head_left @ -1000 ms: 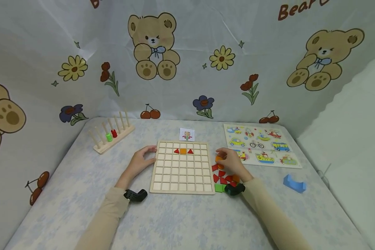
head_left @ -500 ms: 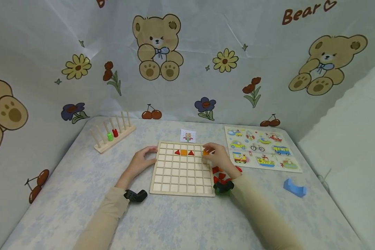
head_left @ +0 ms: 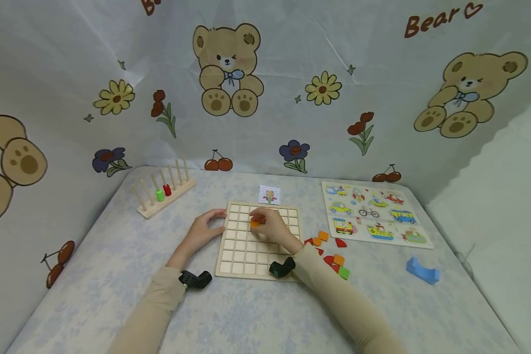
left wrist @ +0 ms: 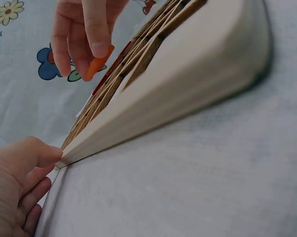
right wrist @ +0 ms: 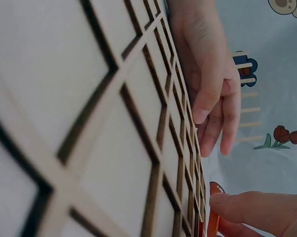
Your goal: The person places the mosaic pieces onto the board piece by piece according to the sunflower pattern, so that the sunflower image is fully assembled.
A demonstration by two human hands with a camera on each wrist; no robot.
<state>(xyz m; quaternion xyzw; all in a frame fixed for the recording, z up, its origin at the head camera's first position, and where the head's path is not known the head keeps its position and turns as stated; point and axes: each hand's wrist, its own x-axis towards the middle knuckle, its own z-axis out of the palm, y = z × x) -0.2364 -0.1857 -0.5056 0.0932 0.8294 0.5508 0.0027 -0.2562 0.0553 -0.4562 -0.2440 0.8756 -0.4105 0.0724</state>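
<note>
While the right hand (head_left: 272, 228) pinches the orange tile (head_left: 255, 224) above the grid board (head_left: 243, 255), the relaxed left hand (head_left: 203, 231) steadies its edge; tilted, the tile could jam.

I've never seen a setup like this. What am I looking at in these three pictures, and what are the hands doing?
No machine here: a person works with bare hands and wears three cameras. The wide picture comes from the head; the two close ones come from black cameras strapped on the wrists.

On the table lies a wooden grid board. The left hand rests against its left edge. The right hand pinches an orange piece just above the upper squares; the left wrist view shows it between the fingertips.

Loose red, orange and green pieces lie right of the board. Also there: a small picture card, a vehicle puzzle, a peg rack with rings and a blue block.
</note>
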